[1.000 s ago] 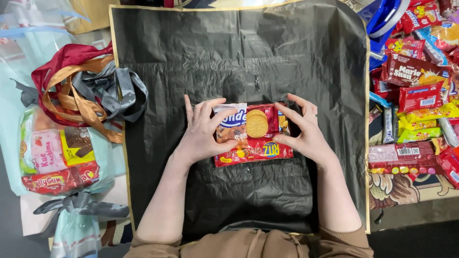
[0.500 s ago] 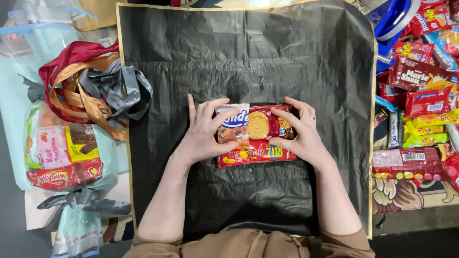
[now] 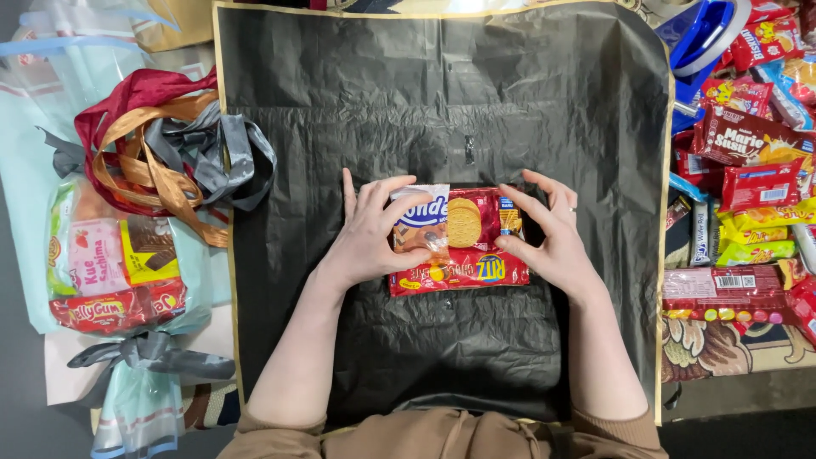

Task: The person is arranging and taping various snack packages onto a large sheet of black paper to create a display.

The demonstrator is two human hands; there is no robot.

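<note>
A small stack of snack packets (image 3: 463,246) lies in the middle of a black crinkled wrapping sheet (image 3: 442,93). On top are a red biscuit packet with a round biscuit picture and a white-and-blue wafer packet; a red cracker packet lies beneath. My left hand (image 3: 370,229) presses on the stack's left end, fingers spread over the white packet. My right hand (image 3: 552,238) rests against its right end, fingertips touching the red packet.
Tangled red, gold and grey ribbons (image 3: 161,144) lie at the left, above a clear wrapped bundle of snacks (image 3: 119,263) tied with grey ribbon. Many loose snack packets (image 3: 748,187) crowd the right side. A blue tape dispenser (image 3: 701,30) sits top right.
Both hands stay on the packet stack with only slight finger shifts. The view has drifted a little.
</note>
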